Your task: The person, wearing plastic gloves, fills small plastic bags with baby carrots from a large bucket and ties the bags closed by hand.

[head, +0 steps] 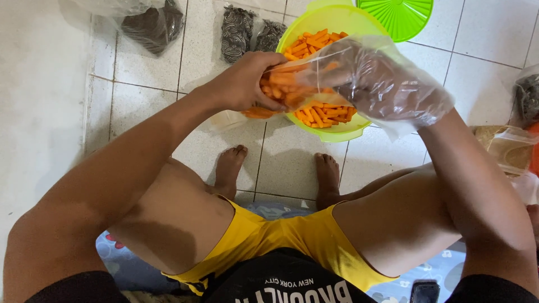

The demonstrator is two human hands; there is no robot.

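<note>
Floor: white tiles (50, 112) with dark grout lines; the person sits low, both bare feet flat on the tiles, knees apart, yellow shorts (281, 235).
Far left: clear packet of dark contents (154, 25) lying on the tiles near the top edge.
Left of centre: two more dark packets (237, 31), side by side, just beside the bowl.
Left hand (244, 81): bare, fingers curled and pinched on the near edge of a small clear bag (283, 90).
Small clear bag: partly filled with orange snack sticks, held over the bowl's left rim; long axis roughly level, running left to right, mouth toward the right hand.
Centre: lime-green bowl (331, 134) on the floor, holding loose orange sticks (314, 42) lying in all directions.
Right hand (370, 78): covered by a loose clear plastic glove, at the bag's mouth over the bowl; finger position blurred by the plastic, cannot tell.
Top right: green ribbed lid (398, 17), touching the bowl's far rim.
Far right: further clear packets (508, 148) at the frame edge.
</note>
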